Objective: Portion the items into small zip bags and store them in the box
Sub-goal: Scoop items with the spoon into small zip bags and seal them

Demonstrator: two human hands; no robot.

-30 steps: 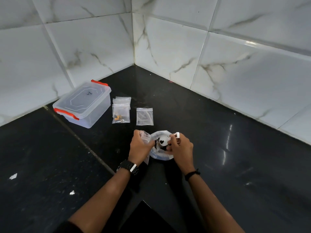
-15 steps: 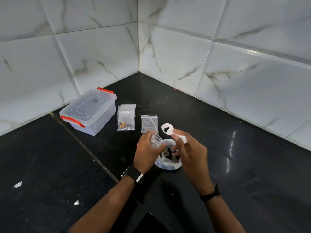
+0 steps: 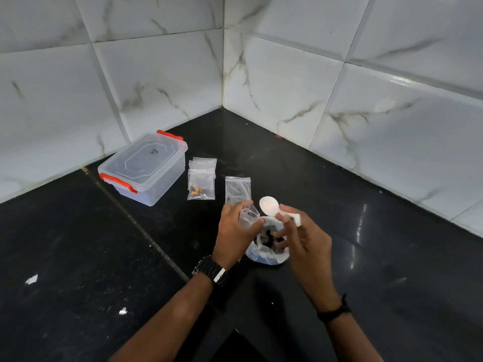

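My left hand [image 3: 236, 232] holds a small clear zip bag [image 3: 248, 215] with its mouth up. A white plastic spoon [image 3: 270, 206] is pinched by its handle in my right hand [image 3: 303, 240], and its bowl looks empty beside the small bag. Under both hands a larger clear plastic bag [image 3: 266, 250] of small black items lies open on the black counter. A filled zip bag [image 3: 237, 189] lies just beyond my left hand. Further left, a bag with orange and dark pieces [image 3: 201, 188] lies on a small pile of zip bags. The clear box [image 3: 143, 168] with red clips stands shut at the back left.
White marble-look tiled walls [image 3: 287, 87] meet in a corner behind the counter. A grout seam [image 3: 136, 220] runs diagonally across the black counter. Small white scraps [image 3: 32, 279] lie on the counter at the left front.
My right hand lifted the spoon out of the large bag; a second ago it held black items, now its bowl looks empty beside the small bag. The camera view has tilted slightly.
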